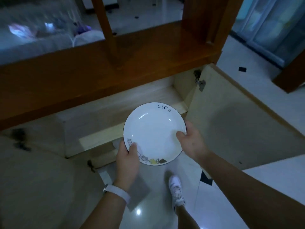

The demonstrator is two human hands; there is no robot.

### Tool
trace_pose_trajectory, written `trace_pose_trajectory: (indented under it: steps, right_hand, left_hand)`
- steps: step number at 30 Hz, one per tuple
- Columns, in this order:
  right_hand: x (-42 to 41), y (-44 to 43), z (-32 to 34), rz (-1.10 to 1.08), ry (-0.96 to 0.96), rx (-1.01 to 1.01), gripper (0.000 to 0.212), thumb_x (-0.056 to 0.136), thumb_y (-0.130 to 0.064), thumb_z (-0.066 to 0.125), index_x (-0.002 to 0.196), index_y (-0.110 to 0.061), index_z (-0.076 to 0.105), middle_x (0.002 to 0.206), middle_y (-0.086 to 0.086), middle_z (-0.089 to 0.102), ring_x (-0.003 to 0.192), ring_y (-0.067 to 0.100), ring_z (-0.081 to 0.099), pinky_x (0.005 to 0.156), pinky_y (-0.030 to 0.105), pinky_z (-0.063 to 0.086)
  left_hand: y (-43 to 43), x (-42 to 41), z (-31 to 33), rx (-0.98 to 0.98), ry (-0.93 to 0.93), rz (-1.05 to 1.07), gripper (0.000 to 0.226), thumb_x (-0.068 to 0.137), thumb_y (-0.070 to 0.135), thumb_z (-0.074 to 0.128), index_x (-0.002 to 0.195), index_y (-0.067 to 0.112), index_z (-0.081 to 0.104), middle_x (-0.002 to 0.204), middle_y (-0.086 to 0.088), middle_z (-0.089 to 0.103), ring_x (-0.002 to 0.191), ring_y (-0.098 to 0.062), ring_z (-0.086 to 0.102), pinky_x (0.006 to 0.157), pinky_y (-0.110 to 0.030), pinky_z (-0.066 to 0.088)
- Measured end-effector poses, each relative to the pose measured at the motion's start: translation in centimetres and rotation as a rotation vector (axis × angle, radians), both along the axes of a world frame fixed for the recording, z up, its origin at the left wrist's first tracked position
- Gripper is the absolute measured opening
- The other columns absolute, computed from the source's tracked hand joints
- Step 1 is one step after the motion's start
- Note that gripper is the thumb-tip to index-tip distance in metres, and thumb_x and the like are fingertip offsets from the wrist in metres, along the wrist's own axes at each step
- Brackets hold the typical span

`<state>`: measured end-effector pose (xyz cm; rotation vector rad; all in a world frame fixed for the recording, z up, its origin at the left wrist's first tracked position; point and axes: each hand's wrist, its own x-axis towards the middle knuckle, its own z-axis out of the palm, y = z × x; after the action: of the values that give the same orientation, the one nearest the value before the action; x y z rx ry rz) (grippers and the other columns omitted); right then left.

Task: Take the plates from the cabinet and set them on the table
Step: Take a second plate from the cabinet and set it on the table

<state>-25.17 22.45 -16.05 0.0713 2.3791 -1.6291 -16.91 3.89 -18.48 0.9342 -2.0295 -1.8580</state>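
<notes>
I hold a white plate [153, 129] with a dark rim, the word "life" at its far edge and small drawings along its near edge. My left hand [127, 157] grips the near-left rim, thumb on top. My right hand [191, 139] grips the right rim, thumb inside the plate. The plate hangs level in front of the open low cabinet [148, 96], above the floor. Just under the plate's left edge, a pale rounded thing [116, 144] shows inside the cabinet; I cannot tell what it is.
Both cabinet doors stand open: the right door [231, 123] swings out beside my right arm, the left door [38, 179] beside my left arm. A brown wooden counter top [82, 76] with posts runs above. My white shoe [176, 189] stands on glossy floor tiles.
</notes>
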Motion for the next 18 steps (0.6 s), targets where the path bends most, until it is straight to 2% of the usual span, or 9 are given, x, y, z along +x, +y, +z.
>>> trace_pose_trajectory:
  steps: [3, 6, 7, 11, 15, 18]
  right_hand:
    - [4.7, 0.6, 4.6, -0.038, 0.038, -0.028, 0.029, 0.085, -0.004, 0.049, 0.106, -0.023, 0.058, 0.096, -0.005, 0.067, 0.091, 0.015, 0.063, 0.074, 0.027, 0.051]
    - [8.9, 1.5, 9.2, -0.084, 0.052, -0.073, 0.033, 0.086, -0.001, 0.048, 0.099, -0.030, 0.057, 0.090, -0.015, 0.066, 0.080, -0.002, 0.062, 0.063, 0.012, 0.048]
    - [10.0, 1.9, 10.4, -0.106, 0.051, -0.084, 0.034, 0.086, -0.002, 0.047, 0.098, -0.031, 0.057, 0.089, -0.017, 0.066, 0.079, -0.004, 0.062, 0.061, 0.011, 0.048]
    - [14.2, 3.4, 14.7, -0.173, 0.088, -0.116, 0.037, 0.086, -0.004, 0.046, 0.101, -0.035, 0.059, 0.089, -0.024, 0.066, 0.086, -0.002, 0.063, 0.062, 0.014, 0.049]
    - [17.5, 5.3, 18.1, -0.255, 0.151, -0.135, 0.034, 0.089, -0.007, 0.048, 0.096, -0.038, 0.059, 0.085, -0.029, 0.065, 0.080, -0.007, 0.062, 0.061, 0.013, 0.048]
    - [19.8, 7.4, 19.9, -0.326, 0.190, -0.126, 0.032, 0.088, -0.012, 0.052, 0.099, -0.041, 0.059, 0.088, -0.025, 0.066, 0.080, -0.004, 0.063, 0.063, 0.020, 0.051]
  left_hand:
    - [0.6, 3.8, 4.3, 0.033, 0.028, -0.010, 0.027, 0.095, 0.009, 0.049, 0.109, 0.026, 0.066, 0.104, 0.013, 0.072, 0.100, -0.012, 0.067, 0.088, -0.041, 0.054]
    - [1.5, 6.9, 8.9, 0.059, 0.087, -0.047, 0.029, 0.095, 0.006, 0.049, 0.102, 0.028, 0.067, 0.100, 0.014, 0.074, 0.098, -0.012, 0.068, 0.083, -0.036, 0.055]
    - [1.8, 7.8, 10.3, 0.058, 0.103, -0.058, 0.029, 0.095, 0.005, 0.049, 0.101, 0.027, 0.067, 0.100, 0.013, 0.074, 0.098, -0.013, 0.068, 0.082, -0.035, 0.054]
    - [3.1, 10.6, 15.2, 0.051, 0.155, -0.131, 0.029, 0.095, 0.004, 0.048, 0.105, 0.026, 0.066, 0.100, 0.014, 0.074, 0.096, -0.009, 0.068, 0.082, -0.034, 0.054]
    - [4.8, 12.2, 18.5, 0.058, 0.208, -0.186, 0.026, 0.095, 0.005, 0.049, 0.103, 0.024, 0.065, 0.095, 0.012, 0.075, 0.091, -0.012, 0.070, 0.075, -0.032, 0.057]
    - [7.0, 13.3, 20.6, 0.091, 0.238, -0.223, 0.029, 0.094, 0.001, 0.049, 0.100, 0.024, 0.065, 0.094, 0.010, 0.075, 0.088, -0.013, 0.071, 0.073, -0.033, 0.058]
